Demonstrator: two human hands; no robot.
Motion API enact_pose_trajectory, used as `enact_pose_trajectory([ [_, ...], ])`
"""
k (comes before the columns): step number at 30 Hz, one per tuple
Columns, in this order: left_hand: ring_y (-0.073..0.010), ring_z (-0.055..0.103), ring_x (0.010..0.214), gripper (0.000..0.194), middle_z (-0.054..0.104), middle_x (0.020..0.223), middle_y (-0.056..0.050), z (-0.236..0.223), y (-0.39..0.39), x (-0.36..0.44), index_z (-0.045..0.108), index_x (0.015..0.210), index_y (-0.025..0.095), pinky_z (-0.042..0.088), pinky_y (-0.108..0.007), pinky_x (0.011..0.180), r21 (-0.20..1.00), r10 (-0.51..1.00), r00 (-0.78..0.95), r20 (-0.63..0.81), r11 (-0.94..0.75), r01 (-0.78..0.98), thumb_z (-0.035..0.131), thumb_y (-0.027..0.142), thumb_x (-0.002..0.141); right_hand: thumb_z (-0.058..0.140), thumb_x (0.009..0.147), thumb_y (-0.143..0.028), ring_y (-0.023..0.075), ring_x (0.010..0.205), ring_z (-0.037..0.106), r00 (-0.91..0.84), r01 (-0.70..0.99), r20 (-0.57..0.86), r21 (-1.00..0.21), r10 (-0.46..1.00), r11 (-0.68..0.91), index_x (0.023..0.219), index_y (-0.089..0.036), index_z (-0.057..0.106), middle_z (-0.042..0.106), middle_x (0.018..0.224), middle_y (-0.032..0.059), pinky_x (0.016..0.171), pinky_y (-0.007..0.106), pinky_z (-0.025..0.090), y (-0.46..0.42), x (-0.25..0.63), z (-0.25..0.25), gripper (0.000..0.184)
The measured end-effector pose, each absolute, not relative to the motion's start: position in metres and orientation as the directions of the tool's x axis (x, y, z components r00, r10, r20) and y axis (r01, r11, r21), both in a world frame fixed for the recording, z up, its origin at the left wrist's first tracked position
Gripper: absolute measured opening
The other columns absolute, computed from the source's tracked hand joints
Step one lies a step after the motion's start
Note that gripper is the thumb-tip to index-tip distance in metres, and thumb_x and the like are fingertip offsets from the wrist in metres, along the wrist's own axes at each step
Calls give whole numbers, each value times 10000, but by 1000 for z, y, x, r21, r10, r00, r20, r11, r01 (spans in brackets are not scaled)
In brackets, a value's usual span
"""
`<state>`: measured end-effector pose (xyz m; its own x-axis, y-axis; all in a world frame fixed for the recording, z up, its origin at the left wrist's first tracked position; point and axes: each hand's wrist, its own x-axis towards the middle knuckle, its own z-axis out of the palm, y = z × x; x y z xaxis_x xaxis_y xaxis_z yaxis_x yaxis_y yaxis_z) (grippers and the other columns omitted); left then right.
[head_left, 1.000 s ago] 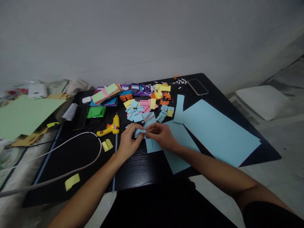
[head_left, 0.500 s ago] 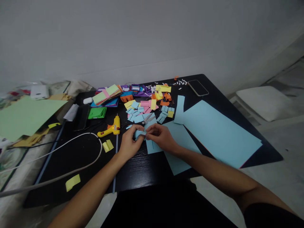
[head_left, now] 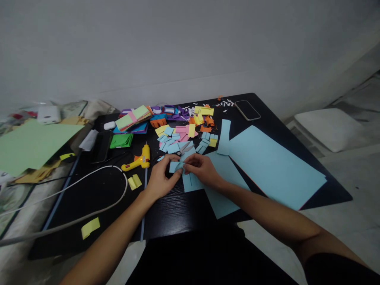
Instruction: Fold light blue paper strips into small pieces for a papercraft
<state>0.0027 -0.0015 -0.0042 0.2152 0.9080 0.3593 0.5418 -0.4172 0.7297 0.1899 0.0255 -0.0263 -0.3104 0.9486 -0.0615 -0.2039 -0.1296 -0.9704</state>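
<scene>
Compared with a moment before, the small blue paper (head_left: 174, 167) is turned flatter, and more of its face is shown, so it seems that its shape is still being adjusted. It is held to the right of the glue gun (head_left: 145, 156), pinched by the thumb and fingers of the left hand (head_left: 158, 180); its other edge is grasped by the fingertips of the right hand (head_left: 206, 171). The paper looks matt, thin and creased. Smooth, wide blue sheets (head_left: 273, 166) are laid farther right of the gun, on dark, grained wood (head_left: 175, 213).
</scene>
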Motion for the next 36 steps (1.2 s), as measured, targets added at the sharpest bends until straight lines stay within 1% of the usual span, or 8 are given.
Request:
enact_pose_trajectory([
  [5,-232,711,1010,358,733,1122,-67,-7,-1,-1,638,1205,237,573,-381,870,706,868,331,372,-495,507,744,246,863,843,699,-264,127,650,664,-313,-207,-102,-963,944,-172,797,-195,693,702,723,-26,670,279,557,30,194,-24,192],
  [10,-214,707,947,362,740,1083,-51,-10,1,-3,664,1234,261,577,-342,795,699,861,366,353,-503,509,763,270,886,870,680,-291,145,720,678,-324,-233,-88,-958,942,-170,810,-199,694,726,776,-11,719,293,556,29,195,-24,238],
  [14,-224,713,1039,377,743,1152,-63,-11,2,-3,666,1262,251,581,-359,884,695,849,388,360,-521,495,766,282,899,847,690,-267,151,763,698,-309,-241,-95,-955,946,-175,842,-192,689,735,805,-9,770,301,552,30,196,-25,232],
  [21,-221,728,1013,362,750,1139,-65,-12,2,-3,669,1239,243,591,-362,862,692,841,396,369,-533,487,777,301,898,845,651,-229,168,806,720,-312,-234,-72,-961,947,-150,830,-214,706,757,837,-3,806,320,567,32,197,-28,228],
  [26,-204,724,956,353,758,1113,-58,-10,4,-6,679,1234,245,587,-330,798,697,848,389,361,-522,491,771,267,894,823,657,-212,159,765,711,-332,-233,-114,-952,936,-199,852,-201,734,755,818,-3,799,323,573,33,198,-26,215],
  [31,-213,716,958,344,765,1087,-57,-9,5,-8,703,1201,239,572,-346,817,738,879,332,342,-470,485,786,268,869,765,661,-201,163,763,706,-329,-243,-136,-944,934,-224,870,-193,736,751,811,1,804,341,589,34,198,-26,211],
  [34,-222,710,941,349,767,1091,-65,-11,6,-10,721,1188,241,566,-351,800,798,920,278,276,-380,468,799,300,853,748,695,-234,174,787,702,-284,-242,-77,-959,956,-149,853,-203,699,739,849,10,792,354,597,33,199,-24,169],
  [36,-216,701,913,357,766,1098,-68,-13,7,-11,728,1181,237,561,-352,799,829,939,246,240,-330,451,807,318,843,752,743,-257,178,812,690,-215,-148,50,-989,975,18,843,-209,680,719,867,17,787,350,589,29,200,-20,132],
])
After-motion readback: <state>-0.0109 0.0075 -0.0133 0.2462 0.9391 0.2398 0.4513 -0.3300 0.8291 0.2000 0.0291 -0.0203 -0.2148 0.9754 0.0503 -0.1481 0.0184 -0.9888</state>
